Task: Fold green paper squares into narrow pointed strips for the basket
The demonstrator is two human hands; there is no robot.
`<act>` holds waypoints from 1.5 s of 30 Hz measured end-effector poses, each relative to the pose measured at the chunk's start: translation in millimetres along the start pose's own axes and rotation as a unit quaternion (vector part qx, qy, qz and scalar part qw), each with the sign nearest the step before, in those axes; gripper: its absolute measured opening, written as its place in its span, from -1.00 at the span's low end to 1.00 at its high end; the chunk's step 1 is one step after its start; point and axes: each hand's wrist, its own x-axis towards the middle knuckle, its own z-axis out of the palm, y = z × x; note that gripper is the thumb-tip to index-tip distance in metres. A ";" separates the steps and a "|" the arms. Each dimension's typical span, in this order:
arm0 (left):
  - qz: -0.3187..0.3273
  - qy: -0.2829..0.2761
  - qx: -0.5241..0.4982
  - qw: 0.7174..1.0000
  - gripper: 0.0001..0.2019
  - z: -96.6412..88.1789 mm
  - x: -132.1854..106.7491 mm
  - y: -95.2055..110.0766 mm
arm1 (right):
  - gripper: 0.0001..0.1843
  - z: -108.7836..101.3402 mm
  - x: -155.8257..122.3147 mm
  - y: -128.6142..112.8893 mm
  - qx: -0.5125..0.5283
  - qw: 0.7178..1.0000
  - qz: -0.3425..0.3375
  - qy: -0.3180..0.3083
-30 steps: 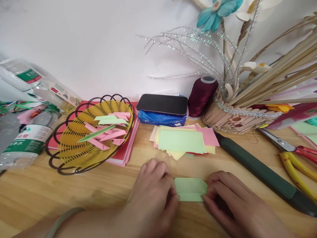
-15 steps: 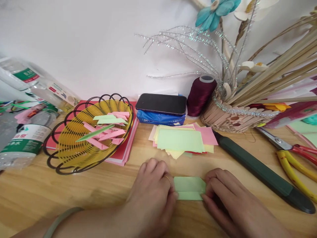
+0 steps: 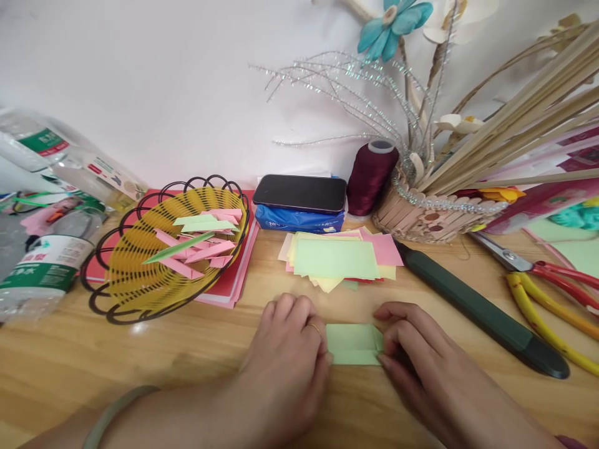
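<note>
- Green slip (image 3: 353, 344) is flat on the bench (image 3: 56, 374), directly between the two hands, long side roughly parallel to the back edge.
- Left hand (image 3: 287, 362): fingers bunched, thumb tucked in, gripping the slip's left end and covering it.
- Right hand (image 3: 425, 362): thumb at the slip's near right corner, curled fingers at that end, narrow pinch on it.
- Slip has a crease along its near side; far right corner is folded in.
- Paper stack (image 3: 334, 257) sits just beyond the slip, toward the back edge, touching neither hand.
- Basket (image 3: 128, 268) with folded pink and green strips stands nearer the bench's left edge, well apart from the slip.
- Phone (image 3: 299, 192) rests on a blue pack (image 3: 299, 221) by the back edge.
</note>
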 end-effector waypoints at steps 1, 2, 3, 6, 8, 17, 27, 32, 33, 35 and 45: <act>0.001 0.004 0.001 1.000 -0.89 0.5 -0.6 -0.1 | -0.89 -0.2 -0.2 0.2 0.004 1.000 -0.001 0.000; 0.004 0.010 0.001 1.000 -0.89 1.1 -1.3 -0.3 | -0.88 -0.4 -0.6 0.4 0.004 1.000 -0.003 0.000; 0.007 0.016 0.000 1.000 -0.89 1.7 -1.9 -0.6 | -0.88 -0.7 -1.2 0.7 0.001 1.000 -0.005 -0.001; 0.019 0.029 -0.004 0.999 -0.89 2.6 -3.3 -2.1 | -0.86 -2.5 -4.8 1.7 -0.025 0.999 -0.018 -0.014; 0.023 0.035 -0.005 0.999 -0.91 2.5 -3.5 -3.1 | -0.81 -4.7 -7.3 1.6 -0.042 0.998 -0.039 -0.024; 0.118 0.102 0.039 0.987 -0.85 9.4 -6.2 -7.4 | -0.59 -12.4 -10.8 -2.5 -0.061 0.976 -0.208 -0.014; 0.267 0.173 0.202 0.926 -0.77 21.9 -13.4 -11.5 | -0.58 -16.1 -12.0 1.3 -0.050 0.973 -0.219 -0.052; 0.277 0.129 0.233 0.923 -0.78 16.5 -14.7 -9.2 | -0.59 -19.8 -4.3 1.1 -0.051 0.972 -0.221 -0.061; 0.277 0.124 0.236 0.923 -0.79 15.8 -14.6 -8.9 | -0.59 -20.7 -2.7 0.6 -0.051 0.971 -0.226 -0.057; 0.273 0.121 0.246 0.922 -0.80 15.3 -15.0 -8.2 | -0.60 -22.4 -0.1 -0.5 -0.049 0.970 -0.230 -0.052; 0.239 0.215 0.289 0.902 -0.75 26.9 -36.7 -2.9 | -0.62 -22.7 -0.3 1.6 0.000 0.977 -0.209 -0.048</act>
